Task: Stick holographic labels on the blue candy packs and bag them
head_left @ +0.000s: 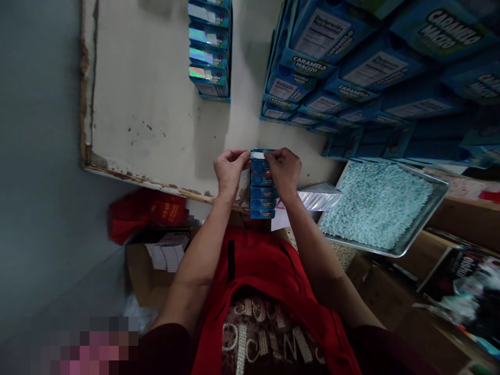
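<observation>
The fingertips of both hands pinch the far end of a narrow blue box [262,182], which lies lengthwise at the near edge of the table [156,104] and is filled with a row of small blue packets. The left hand [229,171] grips the box's top left corner between thumb and forefinger, the other fingers curled in. The right hand [284,170] closes on the top right corner in the same manner, its thumb pressing a pale flap at the open end. The 2 hands sit on either side of the box, at 9 and 3 o'clock from it, with the forearms running back toward a red apron [269,291].

At 3 o'clock from the right hand, touching the table's edge, lies a silvery foil sheet [318,197], and beyond it a metal tray [425,219] heaped with small pale blue candies [375,203]. At 1 o'clock rise stacks of blue cartons [375,73] printed "CARAMELO MACIZO". At 12 o'clock a short stack of boxes [209,49] with shiny fronts stands on the table. At 8 o'clock, below the table, are a red bag [146,213] and an open cardboard box [152,271].
</observation>
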`<act>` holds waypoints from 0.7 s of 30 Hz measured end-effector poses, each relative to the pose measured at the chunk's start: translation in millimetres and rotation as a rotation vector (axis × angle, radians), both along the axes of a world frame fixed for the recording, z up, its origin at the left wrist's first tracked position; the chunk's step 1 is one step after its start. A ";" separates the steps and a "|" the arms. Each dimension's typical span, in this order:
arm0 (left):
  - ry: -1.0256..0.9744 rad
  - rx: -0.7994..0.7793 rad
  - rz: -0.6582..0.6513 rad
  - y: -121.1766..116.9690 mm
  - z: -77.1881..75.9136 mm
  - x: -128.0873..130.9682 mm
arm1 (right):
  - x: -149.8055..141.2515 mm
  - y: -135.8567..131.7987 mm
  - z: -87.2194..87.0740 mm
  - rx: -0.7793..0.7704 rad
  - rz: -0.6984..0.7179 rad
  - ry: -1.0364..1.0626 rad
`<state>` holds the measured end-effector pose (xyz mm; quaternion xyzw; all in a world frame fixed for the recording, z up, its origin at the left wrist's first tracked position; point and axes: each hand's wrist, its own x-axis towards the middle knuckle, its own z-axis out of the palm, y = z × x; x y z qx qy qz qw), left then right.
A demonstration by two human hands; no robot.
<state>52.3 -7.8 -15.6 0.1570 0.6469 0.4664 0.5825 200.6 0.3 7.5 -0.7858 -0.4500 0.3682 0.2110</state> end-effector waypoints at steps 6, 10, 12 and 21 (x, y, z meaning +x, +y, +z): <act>-0.213 -0.196 0.050 5.7 -32.1 3.7 | 18.9 7.7 -21.3 -0.077 -0.094 -0.039; -0.168 -0.233 0.134 4.2 -44.7 12.4 | 25.4 7.9 -22.7 -0.067 -0.086 0.043; 0.049 -0.119 0.183 -6.5 -32.8 13.1 | 24.6 6.6 -13.8 0.012 -0.093 0.022; -0.167 0.070 -0.075 -59.7 45.4 14.7 | 4.2 3.6 31.7 0.110 -0.084 0.136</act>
